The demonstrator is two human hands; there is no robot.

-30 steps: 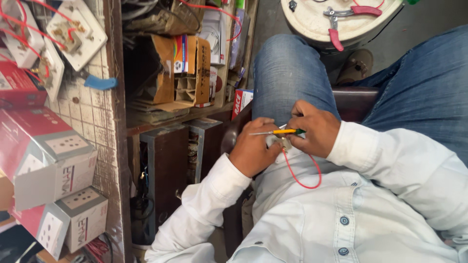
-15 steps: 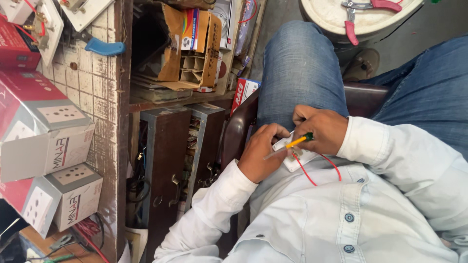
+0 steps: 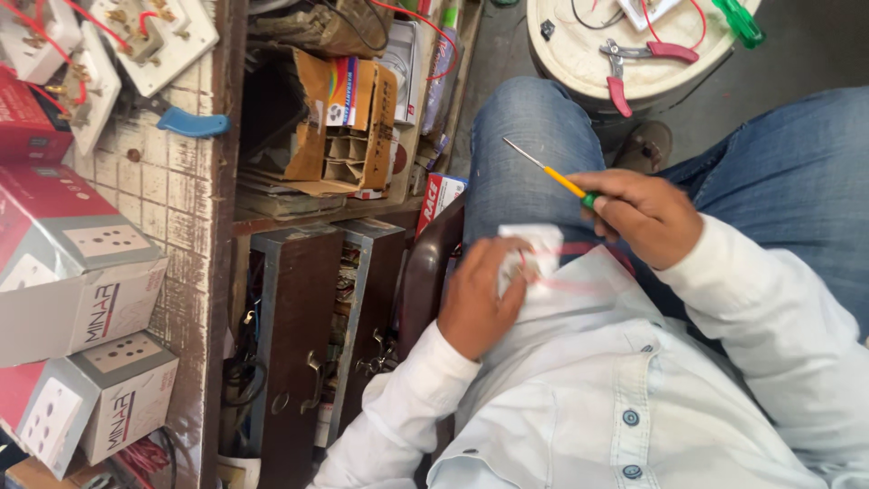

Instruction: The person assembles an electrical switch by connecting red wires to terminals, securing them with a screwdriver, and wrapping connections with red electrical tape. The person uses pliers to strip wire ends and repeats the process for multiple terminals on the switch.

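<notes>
My left hand [image 3: 478, 303] is curled around a small white plastic switch part [image 3: 534, 254] with thin red wire [image 3: 579, 272], held on my lap. My right hand [image 3: 644, 215], at 2 o'clock of it, pinches a yellow-shafted screwdriver [image 3: 546, 169], tip toward 10 o'clock, clear of the part.

Even, bright daylight with soft shadows; the white shirt [image 3: 579, 398] is nearly overexposed. Motion blur smears the white part and red wire [image 3: 566, 282] at the left hand [image 3: 480, 303] (shelf recesses stay dim).
</notes>
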